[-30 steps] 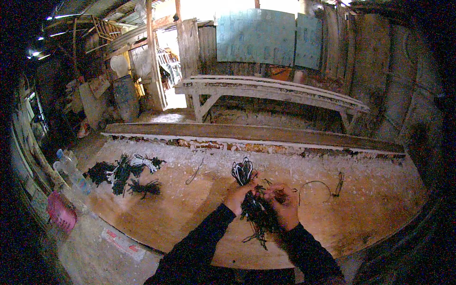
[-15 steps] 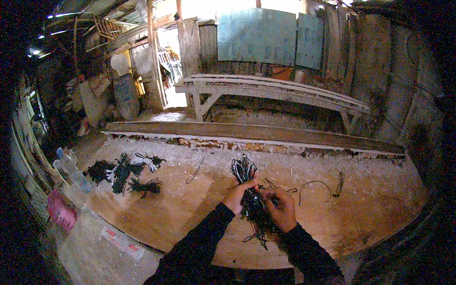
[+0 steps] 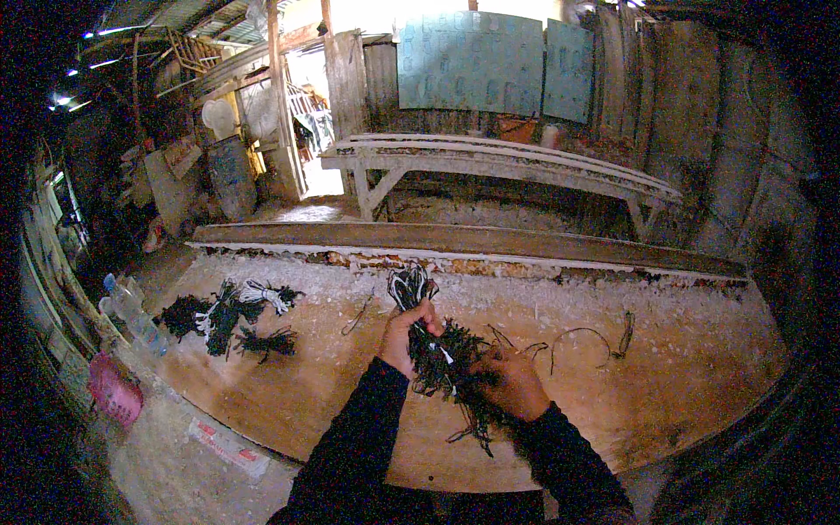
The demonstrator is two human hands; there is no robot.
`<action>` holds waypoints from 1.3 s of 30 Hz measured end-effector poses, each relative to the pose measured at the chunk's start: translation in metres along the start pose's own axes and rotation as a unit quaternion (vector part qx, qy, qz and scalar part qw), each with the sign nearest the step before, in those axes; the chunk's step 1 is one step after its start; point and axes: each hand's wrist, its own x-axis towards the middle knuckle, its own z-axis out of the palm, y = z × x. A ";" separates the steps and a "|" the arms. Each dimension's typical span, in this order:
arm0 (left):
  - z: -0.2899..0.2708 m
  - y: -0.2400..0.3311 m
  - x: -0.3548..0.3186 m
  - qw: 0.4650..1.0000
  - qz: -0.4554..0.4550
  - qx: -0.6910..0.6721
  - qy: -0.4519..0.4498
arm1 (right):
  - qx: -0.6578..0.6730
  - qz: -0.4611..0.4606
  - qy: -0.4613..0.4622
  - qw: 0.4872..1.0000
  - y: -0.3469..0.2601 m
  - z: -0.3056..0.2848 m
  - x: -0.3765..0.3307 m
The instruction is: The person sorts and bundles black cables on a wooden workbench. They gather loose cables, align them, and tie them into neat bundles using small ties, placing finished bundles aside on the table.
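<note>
A tangled bundle of black cords (image 3: 448,363) with a few white bits hangs between both of my hands above a wooden board (image 3: 674,394). My left hand (image 3: 404,337) grips the bundle's upper left side. On the lower right side my right hand (image 3: 514,381) is closed around it, and loose ends dangle below. Just beyond my left hand a looped bunch of black-and-white cords (image 3: 409,285) lies on the board.
Several tied black bundles (image 3: 226,313) lie at the board's left. Loose cord pieces (image 3: 588,339) lie to the right. Plastic bottles (image 3: 129,308) and a pink object (image 3: 112,392) sit at the far left. A white wooden bench (image 3: 499,162) stands behind.
My hands have shifted slightly with the bundle, the left hand rising toward the looped bunch. The view has tilted a little; the things on the board stay put.
</note>
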 end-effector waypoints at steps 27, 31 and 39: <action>0.021 -0.007 -0.011 0.970 -0.041 0.239 0.031 | 0.421 0.226 0.139 0.867 0.000 -0.007 0.001; 0.022 -0.010 -0.012 0.969 -0.066 0.237 0.013 | 0.500 0.238 0.151 0.819 0.001 -0.005 0.003; 0.026 -0.016 -0.015 0.961 -0.112 0.252 -0.031 | 0.544 0.216 0.181 0.790 0.001 -0.006 0.003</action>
